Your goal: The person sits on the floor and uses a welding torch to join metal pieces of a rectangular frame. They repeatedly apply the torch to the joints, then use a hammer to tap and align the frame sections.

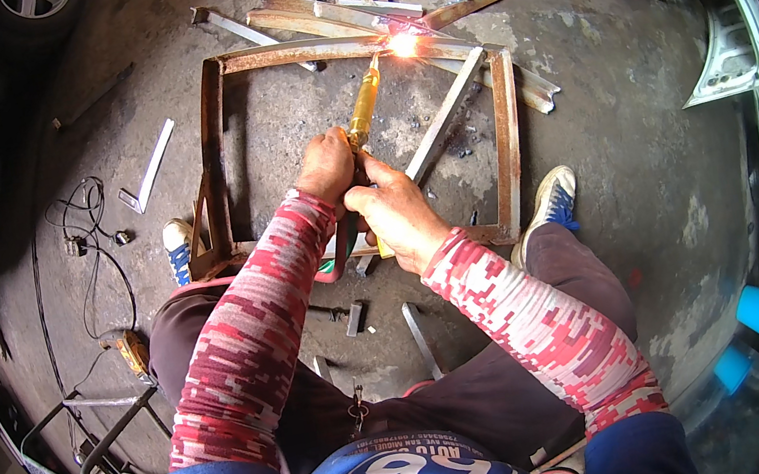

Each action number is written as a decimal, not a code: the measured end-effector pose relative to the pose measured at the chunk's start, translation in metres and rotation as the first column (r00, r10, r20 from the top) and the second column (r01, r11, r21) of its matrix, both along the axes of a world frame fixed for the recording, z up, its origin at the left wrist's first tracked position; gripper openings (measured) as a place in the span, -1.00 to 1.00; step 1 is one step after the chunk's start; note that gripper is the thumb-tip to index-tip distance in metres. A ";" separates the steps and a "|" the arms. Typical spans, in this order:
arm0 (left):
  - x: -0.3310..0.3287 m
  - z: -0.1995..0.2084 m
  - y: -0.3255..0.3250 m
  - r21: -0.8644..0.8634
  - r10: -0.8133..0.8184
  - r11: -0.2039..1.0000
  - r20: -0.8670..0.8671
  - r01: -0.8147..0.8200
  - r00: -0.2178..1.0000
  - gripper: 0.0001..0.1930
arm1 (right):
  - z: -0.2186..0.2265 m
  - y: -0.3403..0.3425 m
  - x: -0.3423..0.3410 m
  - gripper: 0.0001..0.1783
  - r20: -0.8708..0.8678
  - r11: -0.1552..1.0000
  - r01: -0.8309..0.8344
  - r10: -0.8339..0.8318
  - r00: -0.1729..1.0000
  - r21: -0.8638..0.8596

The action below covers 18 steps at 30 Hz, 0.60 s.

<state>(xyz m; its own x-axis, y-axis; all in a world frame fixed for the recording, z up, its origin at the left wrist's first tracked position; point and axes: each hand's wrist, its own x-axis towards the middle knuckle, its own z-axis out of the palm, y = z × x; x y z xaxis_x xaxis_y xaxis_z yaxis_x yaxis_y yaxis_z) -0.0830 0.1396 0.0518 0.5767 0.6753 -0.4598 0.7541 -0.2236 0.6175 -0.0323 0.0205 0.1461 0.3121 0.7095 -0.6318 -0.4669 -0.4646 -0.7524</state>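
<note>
both hands grip a yellow torch flaring at a rusty frame.

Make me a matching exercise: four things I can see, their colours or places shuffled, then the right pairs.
1. Handheld tool
2. Metal frame
3. Loose flat strip
4. Forearm sleeves

A. on the floor, left of the frame
B. red, blocky pattern
C. yellow, tip near the bright glare
D. rusty brown, four-sided

Pairs: 1-C, 2-D, 3-A, 4-B
</note>
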 end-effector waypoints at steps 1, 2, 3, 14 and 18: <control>0.000 -0.001 0.000 -0.031 0.028 0.999 0.007 -0.028 1.000 -0.76 | 0.000 0.000 0.000 -0.30 0.004 1.000 0.003 -0.003 1.000 -0.007; 0.000 -0.001 0.000 -0.062 0.057 0.997 0.014 -0.056 0.998 -0.76 | 0.000 0.000 0.000 -0.30 0.005 1.000 0.007 -0.007 1.000 -0.012; 0.000 -0.001 0.000 -0.075 0.068 0.995 0.033 -0.065 0.997 -0.76 | 0.000 0.000 -0.001 -0.30 0.007 1.000 0.011 -0.011 1.000 -0.018; -0.001 0.005 -0.002 0.047 -0.065 0.997 -0.002 0.065 0.998 -0.76 | 0.000 -0.001 0.002 -0.28 0.001 1.000 -0.019 0.019 1.000 -0.018; -0.002 0.003 -0.003 0.093 -0.080 0.993 0.024 0.077 0.997 -0.76 | 0.000 -0.002 0.002 -0.28 -0.006 1.000 -0.008 0.008 1.000 -0.027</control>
<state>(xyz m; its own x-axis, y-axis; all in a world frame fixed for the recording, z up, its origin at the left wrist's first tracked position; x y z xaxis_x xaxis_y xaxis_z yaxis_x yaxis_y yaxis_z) -0.0847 0.1363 0.0549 0.6410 0.6663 -0.3810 0.7152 -0.3382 0.6117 -0.0303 0.0185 0.1457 0.3025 0.6946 -0.6527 -0.4674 -0.4886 -0.7367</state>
